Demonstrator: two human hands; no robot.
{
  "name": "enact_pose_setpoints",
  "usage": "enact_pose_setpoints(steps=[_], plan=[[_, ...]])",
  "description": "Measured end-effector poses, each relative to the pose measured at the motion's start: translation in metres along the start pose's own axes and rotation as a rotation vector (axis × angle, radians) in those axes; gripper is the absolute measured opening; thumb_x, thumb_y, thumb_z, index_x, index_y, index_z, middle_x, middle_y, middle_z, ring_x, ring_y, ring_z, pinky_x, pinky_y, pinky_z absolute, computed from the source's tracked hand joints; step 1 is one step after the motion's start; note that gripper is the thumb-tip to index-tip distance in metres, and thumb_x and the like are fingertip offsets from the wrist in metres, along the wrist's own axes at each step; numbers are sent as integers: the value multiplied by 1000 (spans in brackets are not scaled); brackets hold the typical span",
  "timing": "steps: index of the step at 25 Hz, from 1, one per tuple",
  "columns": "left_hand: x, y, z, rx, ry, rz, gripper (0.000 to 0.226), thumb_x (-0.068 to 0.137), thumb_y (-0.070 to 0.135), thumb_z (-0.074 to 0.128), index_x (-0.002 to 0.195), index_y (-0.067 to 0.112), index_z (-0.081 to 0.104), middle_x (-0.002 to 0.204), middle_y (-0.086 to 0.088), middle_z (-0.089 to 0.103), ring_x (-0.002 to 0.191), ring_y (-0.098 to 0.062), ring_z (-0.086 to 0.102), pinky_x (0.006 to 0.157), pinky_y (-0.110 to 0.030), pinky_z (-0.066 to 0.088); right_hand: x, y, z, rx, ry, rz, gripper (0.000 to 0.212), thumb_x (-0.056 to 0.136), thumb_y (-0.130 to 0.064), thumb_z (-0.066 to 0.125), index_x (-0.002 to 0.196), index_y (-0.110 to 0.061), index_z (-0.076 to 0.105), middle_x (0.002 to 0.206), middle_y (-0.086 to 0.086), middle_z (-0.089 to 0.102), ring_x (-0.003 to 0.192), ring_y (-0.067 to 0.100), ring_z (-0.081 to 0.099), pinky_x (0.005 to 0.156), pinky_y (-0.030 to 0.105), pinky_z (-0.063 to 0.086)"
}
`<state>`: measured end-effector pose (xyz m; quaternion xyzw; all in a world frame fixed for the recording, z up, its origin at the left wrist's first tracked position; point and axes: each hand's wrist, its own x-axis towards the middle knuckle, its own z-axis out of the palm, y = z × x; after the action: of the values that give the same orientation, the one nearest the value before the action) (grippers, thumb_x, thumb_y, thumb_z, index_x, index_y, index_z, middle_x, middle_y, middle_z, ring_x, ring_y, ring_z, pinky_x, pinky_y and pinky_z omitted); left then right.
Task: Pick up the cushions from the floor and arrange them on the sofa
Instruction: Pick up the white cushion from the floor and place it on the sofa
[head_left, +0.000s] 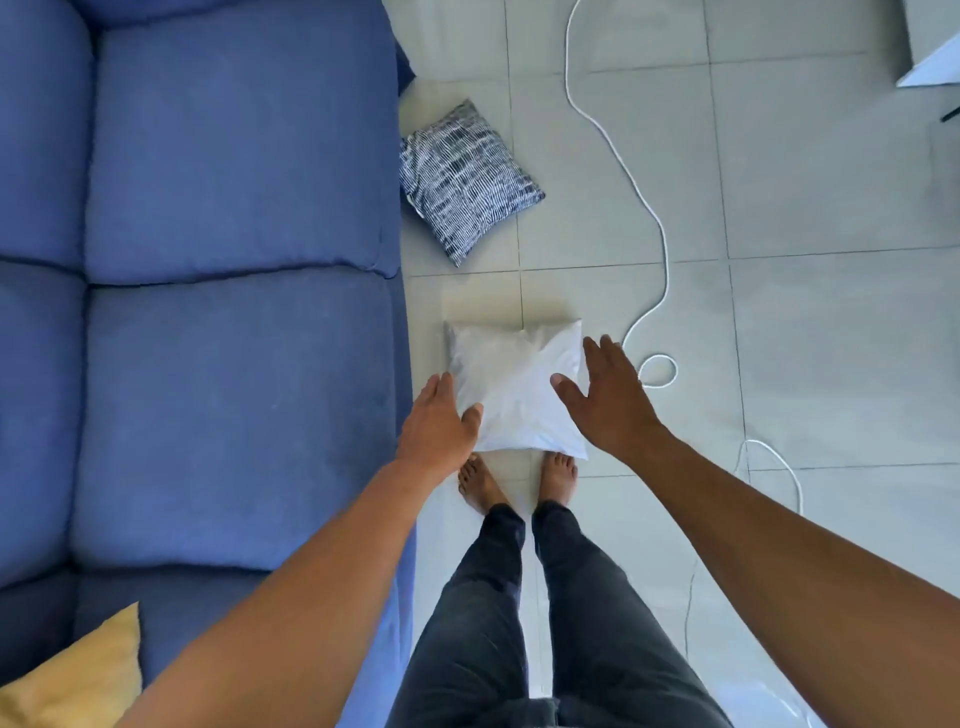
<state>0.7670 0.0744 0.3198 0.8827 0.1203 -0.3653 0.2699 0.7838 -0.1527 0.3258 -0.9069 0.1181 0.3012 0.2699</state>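
No text, label, brand or number can be read anywhere — not on any surface in view.

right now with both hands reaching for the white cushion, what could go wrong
1. The white cord loops on the floor tiles close behind the right hand; a step that way could snag a foot.
2. Both hands are open, the left hand only at the white cushion edge, so a loose grab may let it slip.
3. The patterned cushion lies just ahead, easy to tread on.

The yellow cushion is cut off by the lower left edge.
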Motion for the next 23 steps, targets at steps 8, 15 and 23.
enact_pose_setpoints(steps=[8, 15, 23], plan=[[171, -33, 83, 8, -49, -135, 67, 108, 36, 46, 164, 6, 22, 170, -13, 27, 156, -31, 27, 123, -44, 27, 156, 83, 108, -8, -93, 85, 78, 106, -46, 49, 165, -5, 17, 174, 20, 13, 162, 34, 9, 127, 49, 15], [327, -102, 176, -46, 5, -249, 60, 104, 39, 52, 155, 8, 40, 159, -14, 47, 145, -34, 46, 113, -38, 39, 278, 164, 217, 19, -150, 146, 82, 105, -47, 53, 165, -3, 17, 172, 24, 17, 159, 39, 18, 126, 44, 18], [422, -162, 234, -301, 81, -505, 80, 91, 60, 64, 147, 6, 49, 148, -12, 57, 133, -31, 57, 106, -34, 47, 356, 224, 285, 305, -14, 453, 97, 85, -70, 66, 156, -10, 37, 153, 9, 50, 142, 34, 48, 116, 43, 40]])
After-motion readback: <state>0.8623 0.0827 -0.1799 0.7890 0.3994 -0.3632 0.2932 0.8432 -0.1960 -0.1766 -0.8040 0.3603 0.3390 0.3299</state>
